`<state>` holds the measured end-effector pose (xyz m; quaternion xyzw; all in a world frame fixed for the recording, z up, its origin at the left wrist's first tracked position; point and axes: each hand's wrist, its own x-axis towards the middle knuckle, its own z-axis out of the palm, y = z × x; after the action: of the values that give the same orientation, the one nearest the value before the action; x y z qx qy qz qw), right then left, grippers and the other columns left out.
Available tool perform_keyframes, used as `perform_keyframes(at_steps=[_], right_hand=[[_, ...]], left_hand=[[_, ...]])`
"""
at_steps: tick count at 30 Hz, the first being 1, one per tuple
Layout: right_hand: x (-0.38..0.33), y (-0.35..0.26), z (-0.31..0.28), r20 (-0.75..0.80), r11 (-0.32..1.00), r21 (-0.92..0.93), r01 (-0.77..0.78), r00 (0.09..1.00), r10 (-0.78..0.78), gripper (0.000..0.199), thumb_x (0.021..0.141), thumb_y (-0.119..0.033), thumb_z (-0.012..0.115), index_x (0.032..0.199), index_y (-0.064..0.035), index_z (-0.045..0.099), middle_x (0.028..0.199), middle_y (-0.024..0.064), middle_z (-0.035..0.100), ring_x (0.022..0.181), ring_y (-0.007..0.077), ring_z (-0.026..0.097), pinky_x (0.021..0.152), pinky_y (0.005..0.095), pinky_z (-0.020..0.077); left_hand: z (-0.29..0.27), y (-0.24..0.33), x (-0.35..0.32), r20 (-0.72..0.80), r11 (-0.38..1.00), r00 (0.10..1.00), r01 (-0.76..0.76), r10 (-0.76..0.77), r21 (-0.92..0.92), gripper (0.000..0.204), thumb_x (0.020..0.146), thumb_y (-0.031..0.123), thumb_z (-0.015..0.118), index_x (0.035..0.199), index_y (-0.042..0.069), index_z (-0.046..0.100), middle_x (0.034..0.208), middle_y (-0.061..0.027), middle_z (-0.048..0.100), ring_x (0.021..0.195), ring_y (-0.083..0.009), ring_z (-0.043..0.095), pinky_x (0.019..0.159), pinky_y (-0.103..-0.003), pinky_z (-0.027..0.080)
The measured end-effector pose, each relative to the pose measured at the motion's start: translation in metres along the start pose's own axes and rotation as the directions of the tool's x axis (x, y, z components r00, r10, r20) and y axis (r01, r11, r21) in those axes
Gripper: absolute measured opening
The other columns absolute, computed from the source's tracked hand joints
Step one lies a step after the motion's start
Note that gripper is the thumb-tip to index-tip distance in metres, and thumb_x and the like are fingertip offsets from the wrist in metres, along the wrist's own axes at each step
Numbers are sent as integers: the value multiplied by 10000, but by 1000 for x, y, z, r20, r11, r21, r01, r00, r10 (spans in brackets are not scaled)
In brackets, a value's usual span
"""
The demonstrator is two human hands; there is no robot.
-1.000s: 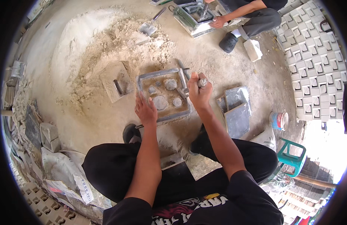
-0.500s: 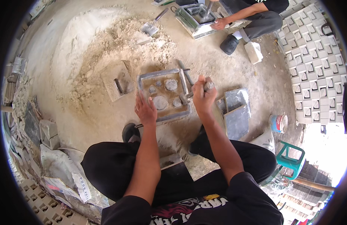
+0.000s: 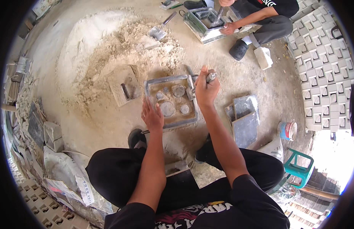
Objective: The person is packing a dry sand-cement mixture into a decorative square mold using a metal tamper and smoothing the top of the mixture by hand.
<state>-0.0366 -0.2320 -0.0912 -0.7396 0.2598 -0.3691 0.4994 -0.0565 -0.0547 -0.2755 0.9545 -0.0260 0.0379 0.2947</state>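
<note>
A square metal mould (image 3: 180, 124) lies on the ground in front of me, its inside packed with brown sandy material. Several round grey pieces sit in that fill, among them a large disc (image 3: 168, 108) at the near left. Against the mould's left side rests my left hand (image 3: 153, 116), fingers stretched out and holding nothing. My right hand (image 3: 206, 89) is closed round the handle of a hammer, thumb up. The hammer's head (image 3: 190, 94) is at the inner edge of the right wall; whether it touches there I cannot tell. A bar beside that wall is partly hidden.
A sand heap (image 3: 119, 49) with a trowel (image 3: 157, 33) lies beyond the mould, a hand float (image 3: 123, 86) to its left. Flat plates (image 3: 245, 128), a bucket (image 3: 287, 130) and a green stool (image 3: 299, 168) are right. A co-worker's hand (image 3: 228, 28) steadies another mould (image 3: 203, 36); blocks (image 3: 322, 72) stand stacked.
The view has shifted slightly, so the scene sits a little lower and farther right. My right hand and the hammer head have moved slightly away from me along the right wall. My left hand stays at the mould.
</note>
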Motion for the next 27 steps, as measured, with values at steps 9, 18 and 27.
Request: perform_keyframes(at_steps=[9,18,27], right_hand=[[29,12,9,96,984,173,47,993,-64,399,987,-248,558,660,-64,422,553,-41,390,527,52,365,468,268,307],[51,9,17,304,853,521,26,928,-214,435,982,-161,461,570,-102,335,517,-17,341,463,69,264,446,267,214],[64,-12,22,676,877,383,-290,735,-52,346,871,-70,484,536,-71,397,541,-6,393,507,87,318,478,278,252]], left_hand=[[-2,4,5,-17,1000,1000,-11,11,-5,566,1006,382,375,1490,101,291,1496,-178,350,1343,-345,380,1076,-479,288],[2,0,3,-24,1000,1000,-5,5,-14,584,987,373,416,1504,148,267,1500,-132,360,1355,-294,380,1070,-492,296],[3,1,5,-26,1000,1000,17,-17,-4,580,987,373,422,1502,153,272,1493,-133,367,1342,-304,393,1077,-483,287]])
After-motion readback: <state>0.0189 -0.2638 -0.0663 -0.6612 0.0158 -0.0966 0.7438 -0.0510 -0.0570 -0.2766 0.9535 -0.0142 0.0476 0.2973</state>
